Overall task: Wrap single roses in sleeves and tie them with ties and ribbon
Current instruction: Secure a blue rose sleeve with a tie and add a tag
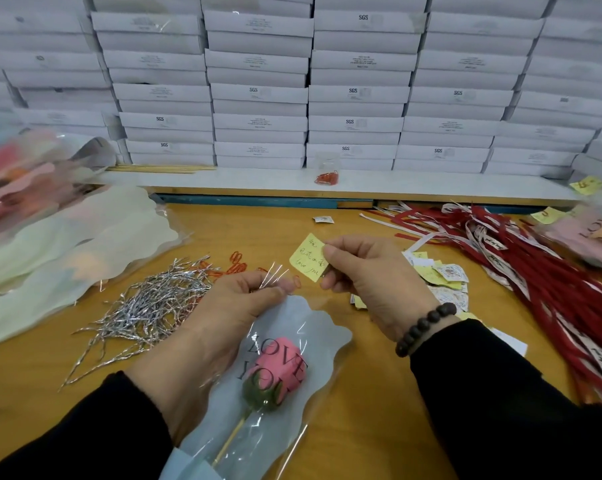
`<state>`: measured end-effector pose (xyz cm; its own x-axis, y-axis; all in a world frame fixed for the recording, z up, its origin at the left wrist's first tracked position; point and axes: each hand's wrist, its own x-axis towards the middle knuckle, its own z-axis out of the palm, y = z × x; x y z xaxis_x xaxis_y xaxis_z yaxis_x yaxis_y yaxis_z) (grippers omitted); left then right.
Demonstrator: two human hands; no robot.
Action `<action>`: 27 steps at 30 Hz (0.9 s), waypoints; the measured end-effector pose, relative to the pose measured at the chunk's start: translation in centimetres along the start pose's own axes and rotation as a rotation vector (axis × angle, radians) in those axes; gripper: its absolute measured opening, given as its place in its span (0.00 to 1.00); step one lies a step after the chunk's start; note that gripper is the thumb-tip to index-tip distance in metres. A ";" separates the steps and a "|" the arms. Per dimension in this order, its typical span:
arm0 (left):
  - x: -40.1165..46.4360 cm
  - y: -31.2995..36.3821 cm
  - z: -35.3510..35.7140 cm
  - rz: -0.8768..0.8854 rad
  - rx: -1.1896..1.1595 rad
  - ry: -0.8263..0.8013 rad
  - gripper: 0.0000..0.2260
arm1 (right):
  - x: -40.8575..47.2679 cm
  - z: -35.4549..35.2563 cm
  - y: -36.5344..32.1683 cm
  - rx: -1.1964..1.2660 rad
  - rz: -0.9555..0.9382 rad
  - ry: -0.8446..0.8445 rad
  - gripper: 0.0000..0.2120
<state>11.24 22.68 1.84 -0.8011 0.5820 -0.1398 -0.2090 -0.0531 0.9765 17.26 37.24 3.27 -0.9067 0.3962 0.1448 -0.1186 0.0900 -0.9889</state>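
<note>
Head view: left hand (219,306) pinches the sleeve (285,372) top, pink rose (278,365) inside at 6 o'clock. Right hand (368,275) pinches a yellow note (308,258). Ties (154,306) at 9 o'clock, ribbons (521,258) at 3; bare table (368,393) between.

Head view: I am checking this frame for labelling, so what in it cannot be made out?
- Wrapped flowers, far left: motion-blurred, no detail.
- Yellow note: handwriting too small; right hand covers one edge.
- Rose stem: its lower end is cut off by the bottom edge.
- Left hand: its grip on the sleeve top is hidden behind glare.
- Box labels: too small.
</note>
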 end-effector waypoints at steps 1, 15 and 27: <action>0.0 0.0 0.0 0.005 0.005 -0.002 0.05 | 0.1 0.4 0.0 0.012 -0.006 -0.016 0.06; 0.6 -0.6 -0.2 -0.005 -0.048 -0.009 0.16 | 0.8 1.9 1.7 -0.193 -0.001 -0.004 0.07; 0.5 -0.7 -0.3 0.078 0.028 -0.029 0.16 | 0.6 2.1 2.0 -0.236 -0.073 0.011 0.09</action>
<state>10.83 22.71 1.00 -0.7979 0.6000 -0.0585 -0.1301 -0.0767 0.9885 15.62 35.75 1.31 -0.8946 0.3906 0.2170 -0.0846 0.3288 -0.9406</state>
